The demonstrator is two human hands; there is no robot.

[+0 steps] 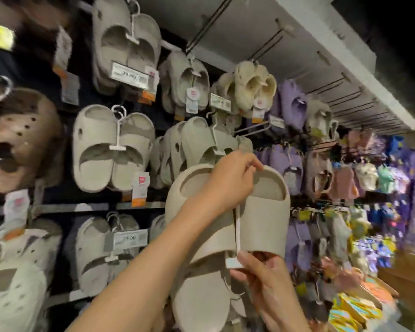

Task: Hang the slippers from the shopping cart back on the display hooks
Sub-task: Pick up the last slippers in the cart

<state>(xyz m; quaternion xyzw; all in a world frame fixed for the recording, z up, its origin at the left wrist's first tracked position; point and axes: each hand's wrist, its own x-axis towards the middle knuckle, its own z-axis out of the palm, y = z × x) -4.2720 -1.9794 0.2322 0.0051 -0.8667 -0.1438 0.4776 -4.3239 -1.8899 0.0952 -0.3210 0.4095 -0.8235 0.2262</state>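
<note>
In front of the wall display, centre of view: one pair of beige moulded foam slide slippers [254,216], joined on one white plastic hanger strip [237,232], held up against the rack.

Your left hand [228,185]: one, fingers curled round the top of the hanger, between the two heels of the pair. Your right hand [261,281]: one, fingers [246,258] pinching the white clip end at the bottom of the strip, below the straps. The pair is in the air, on no hook that you can see; whether its hanger top touches any hook is hidden by your left hand.

Around it, on the dark wall:
- Grey two-strap slide pairs [113,149] on white hangers: three clear pairs to the left, stacked in a column; more bunched rows just behind your left hand, count unclear.
- Price labels [132,75]: two readable, one upper, one lower.
- Cream fluffy slippers [254,87]: one bunch, upper centre.
- Lilac slippers [292,104]: several, to the right, blurred.
- Brown perforated clog [22,140]: one, far left, blurred.
- Bare wire display hook [252,129]: one, just above your left hand, between the grey row and the lilac ones.
- White overhead shelf [321,56] above the hooks.
</note>
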